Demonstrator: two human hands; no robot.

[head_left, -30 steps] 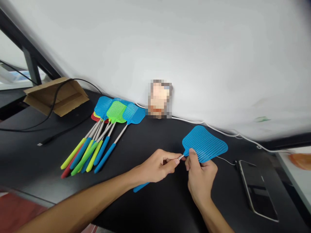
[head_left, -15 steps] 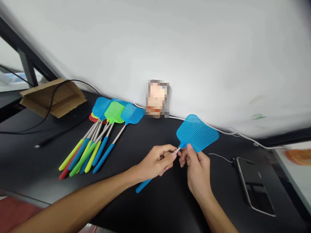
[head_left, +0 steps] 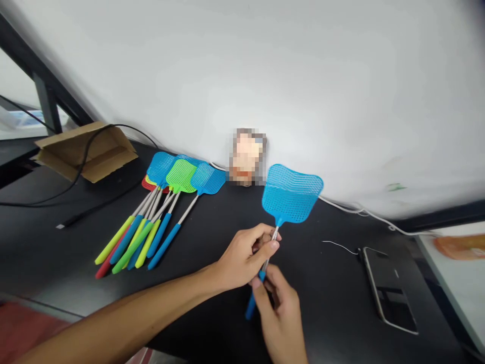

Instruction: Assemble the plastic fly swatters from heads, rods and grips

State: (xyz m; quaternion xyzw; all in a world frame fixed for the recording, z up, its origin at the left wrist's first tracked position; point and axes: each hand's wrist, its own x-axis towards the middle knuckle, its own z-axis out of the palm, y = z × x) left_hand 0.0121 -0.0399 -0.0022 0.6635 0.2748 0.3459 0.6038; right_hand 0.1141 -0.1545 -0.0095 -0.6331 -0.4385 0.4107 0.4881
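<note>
Between my hands is a blue fly swatter [head_left: 292,194], its mesh head up and tilted slightly right, its blue handle pointing down toward me. My left hand [head_left: 248,255] pinches the metal shaft just below the head. Lower down, my right hand [head_left: 280,308] has its fingers closed round the top of the blue handle, hiding part of it. To the left, several other fly swatters [head_left: 182,176] lie overlapped in a fan on the black table [head_left: 212,323], with blue, green, yellow and red heads and handles.
An open cardboard box [head_left: 89,151] lies at the back left, with a black cable [head_left: 81,174] across it. A smartphone [head_left: 390,288] rests at the right. A blurred-out object [head_left: 248,156] leans on the white wall [head_left: 265,65]. A white cable [head_left: 343,207] runs along the wall's base.
My right hand has moved from the swatter's head down to its handle. The swatter has turned more upright, its head shifting left and up. My left hand keeps its pinch on the shaft.
</note>
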